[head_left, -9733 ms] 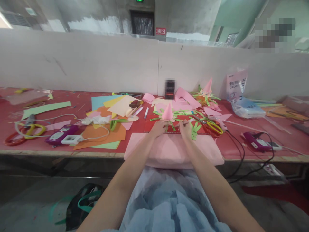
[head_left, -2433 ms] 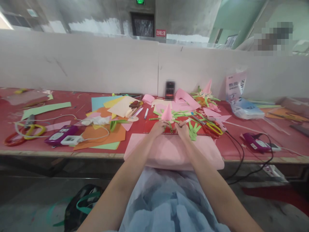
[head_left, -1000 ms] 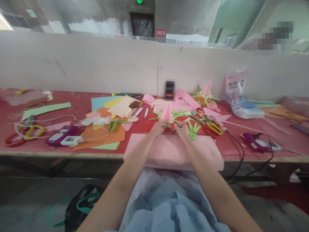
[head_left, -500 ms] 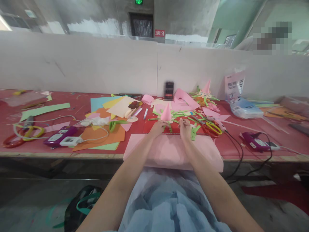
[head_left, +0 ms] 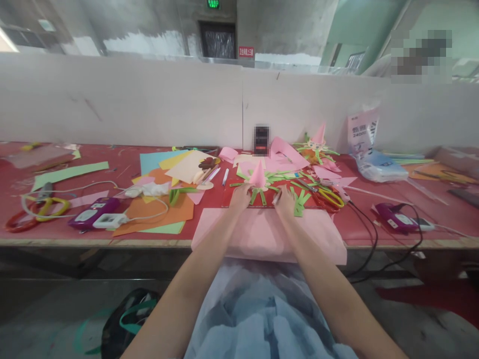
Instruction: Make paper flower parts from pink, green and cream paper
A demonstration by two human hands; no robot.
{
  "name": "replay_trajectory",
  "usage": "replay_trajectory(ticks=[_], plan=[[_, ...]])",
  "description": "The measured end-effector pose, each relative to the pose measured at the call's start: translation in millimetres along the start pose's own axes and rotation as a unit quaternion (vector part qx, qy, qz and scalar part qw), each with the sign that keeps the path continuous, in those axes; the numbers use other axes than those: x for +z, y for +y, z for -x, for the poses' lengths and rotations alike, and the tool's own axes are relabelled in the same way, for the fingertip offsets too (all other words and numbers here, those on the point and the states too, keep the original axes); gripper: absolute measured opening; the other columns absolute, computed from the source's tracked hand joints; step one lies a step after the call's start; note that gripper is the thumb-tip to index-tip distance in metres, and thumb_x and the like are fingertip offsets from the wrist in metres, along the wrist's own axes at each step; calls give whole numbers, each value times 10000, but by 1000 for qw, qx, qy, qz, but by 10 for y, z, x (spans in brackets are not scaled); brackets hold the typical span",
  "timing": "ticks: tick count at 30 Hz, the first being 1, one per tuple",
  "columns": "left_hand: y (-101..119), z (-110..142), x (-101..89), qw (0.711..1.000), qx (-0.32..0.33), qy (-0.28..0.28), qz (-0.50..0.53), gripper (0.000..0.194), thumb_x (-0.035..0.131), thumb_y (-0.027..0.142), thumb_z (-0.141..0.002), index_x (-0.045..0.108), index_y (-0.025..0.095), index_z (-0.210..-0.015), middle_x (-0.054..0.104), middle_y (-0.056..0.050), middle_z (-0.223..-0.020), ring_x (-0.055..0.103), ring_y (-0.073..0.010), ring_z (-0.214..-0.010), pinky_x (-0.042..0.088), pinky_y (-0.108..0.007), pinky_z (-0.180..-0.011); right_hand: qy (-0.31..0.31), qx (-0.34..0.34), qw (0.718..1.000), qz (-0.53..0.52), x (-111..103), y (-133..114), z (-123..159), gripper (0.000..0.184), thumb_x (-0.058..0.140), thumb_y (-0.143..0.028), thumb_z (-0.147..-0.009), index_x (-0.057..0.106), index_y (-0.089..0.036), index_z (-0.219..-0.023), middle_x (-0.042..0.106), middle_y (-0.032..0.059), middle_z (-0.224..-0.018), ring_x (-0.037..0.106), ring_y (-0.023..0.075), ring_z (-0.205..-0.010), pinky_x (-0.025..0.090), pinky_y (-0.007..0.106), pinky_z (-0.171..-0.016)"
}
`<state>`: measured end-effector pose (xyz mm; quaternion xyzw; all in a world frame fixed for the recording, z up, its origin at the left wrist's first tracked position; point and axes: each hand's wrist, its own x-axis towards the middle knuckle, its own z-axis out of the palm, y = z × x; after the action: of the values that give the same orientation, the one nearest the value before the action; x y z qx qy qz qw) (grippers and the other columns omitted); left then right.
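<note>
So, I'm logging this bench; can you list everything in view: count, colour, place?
table: 1, red, middle
cone figures: 2, pink and green, centre and back right
paper sheets: several, mixed, mostly left
green strips: several, green, centre right
scissors: at least 2, red and yellow, left and right
purple devices: 2, purple, left and right
marker: 1, white, centre left
plastic pack: 1, pink and blue, back right
pad: 1, pink, front edge
black object: 1, blurred, back centre
partition: 1, white, behind table
signs: 2, green and red, wall
door: 1, dark, wall
bag: 1, black, floor left
left hand: 1, bare, at centre figure
right hand: 1, bare, right of it
</note>
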<state>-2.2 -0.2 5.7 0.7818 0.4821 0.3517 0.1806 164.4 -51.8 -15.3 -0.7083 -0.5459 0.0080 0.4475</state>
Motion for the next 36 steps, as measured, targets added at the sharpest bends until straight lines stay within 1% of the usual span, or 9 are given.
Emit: replay_trajectory(ticks=[5,9,12,18,23,27,30,32,36], plan=[[31,-8,-3,999,-4,-23,-21,336,450,41,-793,639,177,-1034,679,-52,-1072,600,-178,-1035,408,-310,-976,-14,-3,1000,11,-19,-4,-8,211,389,-223,-789,557,-199,-914,612,64,-801,537,220,-855,292,432,-945],[88,5,-25,997,-11,-36,-63,263,463,167,-852,622,218,-1055,662,-29,-1118,569,-181,-1082,352,-342,-1020,12,-21,1000,-9,-22,-9,-14,227,374,-211,-798,586,-204,-880,611,39,-793,530,192,-827,296,407,-949],[124,28,-40,995,-13,-45,-86,251,482,248,-856,613,230,-1069,640,-30,-1159,537,-191,-1125,310,-370,-1049,25,-47,998,-33,-26,-14,-19,224,395,-224,-804,605,-203,-877,618,43,-807,532,190,-813,326,390,-924],[174,81,-59,994,-4,-67,-90,295,507,352,-838,590,261,-1107,601,-18,-1227,489,-212,-1189,244,-436,-1086,14,-96,991,-91,-53,-43,-24,239,407,-273,-825,618,-207,-918,637,53,-844,553,201,-840,407,359,-828],[172,90,-64,990,-1,-93,-103,327,545,341,-811,577,279,-1130,568,-7,-1278,459,-220,-1224,209,-468,-1101,17,-119,987,-109,-39,-65,-16,225,435,-305,-829,620,-200,-901,646,49,-812,566,201,-825,429,357,-795],[153,86,-47,991,3,-82,-105,352,515,290,-825,549,288,-1176,544,5,-1309,447,-206,-1238,213,-462,-1103,31,-132,982,-131,-21,-74,-25,240,427,-329,-835,625,-196,-862,649,53,-794,575,194,-798,442,350,-784],[153,88,-39,992,-3,-79,-103,362,508,264,-824,545,293,-1183,555,10,-1298,459,-202,-1228,214,-457,-1104,24,-142,978,-148,-15,-82,-32,239,417,-337,-830,616,-205,-831,648,48,-797,584,188,-790,452,332,-763],[157,89,-40,992,-4,-78,-102,364,517,254,-816,552,295,-1175,562,9,-1291,462,-205,-1226,212,-454,-1105,29,-125,981,-148,-21,-89,-33,226,424,-344,-823,600,-203,-823,638,48,-786,584,189,-772,455,324,-728],[164,88,-50,993,-7,-72,-92,343,535,256,-805,576,292,-1144,573,5,-1277,468,-206,-1221,225,-438,-1101,72,-73,985,-136,-55,-96,-27,232,435,-395,-830,541,-189,-837,584,43,-718,553,180,-685,448,325,-679]])
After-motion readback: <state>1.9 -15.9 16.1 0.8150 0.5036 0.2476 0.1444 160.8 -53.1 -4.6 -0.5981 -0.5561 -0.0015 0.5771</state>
